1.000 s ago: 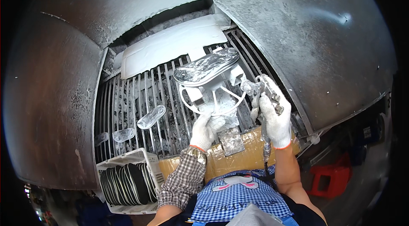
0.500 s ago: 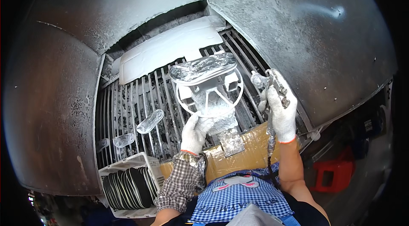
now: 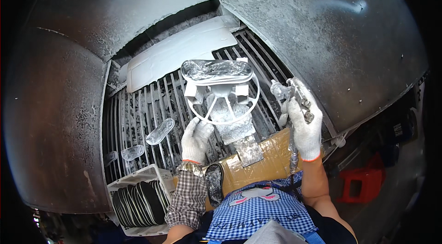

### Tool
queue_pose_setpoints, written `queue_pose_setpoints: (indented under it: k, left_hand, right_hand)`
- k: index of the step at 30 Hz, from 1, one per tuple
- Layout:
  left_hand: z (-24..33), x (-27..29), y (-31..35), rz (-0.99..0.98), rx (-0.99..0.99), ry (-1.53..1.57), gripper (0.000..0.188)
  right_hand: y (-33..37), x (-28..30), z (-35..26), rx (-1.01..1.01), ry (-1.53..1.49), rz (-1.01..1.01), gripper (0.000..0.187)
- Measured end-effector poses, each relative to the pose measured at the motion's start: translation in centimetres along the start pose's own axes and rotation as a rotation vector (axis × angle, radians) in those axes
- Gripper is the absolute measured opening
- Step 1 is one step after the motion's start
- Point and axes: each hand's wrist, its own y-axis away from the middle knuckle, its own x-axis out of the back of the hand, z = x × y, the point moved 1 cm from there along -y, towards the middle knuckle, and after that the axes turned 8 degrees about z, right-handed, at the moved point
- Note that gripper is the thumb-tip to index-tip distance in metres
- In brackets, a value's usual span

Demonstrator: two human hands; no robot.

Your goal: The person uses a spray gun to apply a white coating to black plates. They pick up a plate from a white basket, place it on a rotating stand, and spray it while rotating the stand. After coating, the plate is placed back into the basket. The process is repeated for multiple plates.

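Note:
A shoe sole (image 3: 217, 72) with a film-covered dark top and a pale edge rests across a white wheel-shaped stand (image 3: 229, 122) in the middle. My left hand (image 3: 195, 142), in a white knit glove, has its fingers curled at the near left part of the stand's ring. In my gloved right hand (image 3: 305, 129) is a coated spray gun (image 3: 282, 90), gripped to the right of the stand with its nozzle end toward the sole. A hose (image 3: 293, 159) runs down from the gun. Another film-covered dark sole (image 3: 214, 184) lies beside my left forearm.
Slatted metal bars (image 3: 172, 106) lie beneath, partly covered by a white sheet (image 3: 182, 53). Several film-covered pieces (image 3: 160, 131) sit at left. A white crate (image 3: 162, 175) holds dark soles. Taped cardboard (image 3: 271, 154) lines the front; stained metal walls (image 3: 331, 51) enclose the sides. A red stool (image 3: 363, 182) stands right.
The stand has turned, leaving its spokes and the sole at a different angle. My left hand has shifted left along the ring. My right hand stays nearly in place with the spray gun.

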Motion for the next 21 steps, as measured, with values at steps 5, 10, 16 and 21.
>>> queue_pose_setpoints:
  k: [5,10,16,21]
  left_hand:
    - [-1.2,-0.9,0.9,0.013,0.018,0.019,0.026]
    - [-5.1,-1.8,2.1,-0.084,0.135,0.017,0.036]
    - [-5.6,-3.7,2.8,-0.117,0.181,0.103,0.044]
    - [-4.2,-1.7,2.1,-0.107,0.131,0.07,0.037]
  right_hand:
    - [1.1,0.8,-0.7,-0.047,-0.015,-0.065,0.054]
    - [1.5,0.4,-0.9,-0.019,-0.055,0.017,0.051]
    - [2.0,1.1,-0.7,-0.029,-0.05,-0.025,0.051]
    - [1.8,1.8,-0.9,-0.064,-0.09,-0.093,0.052]
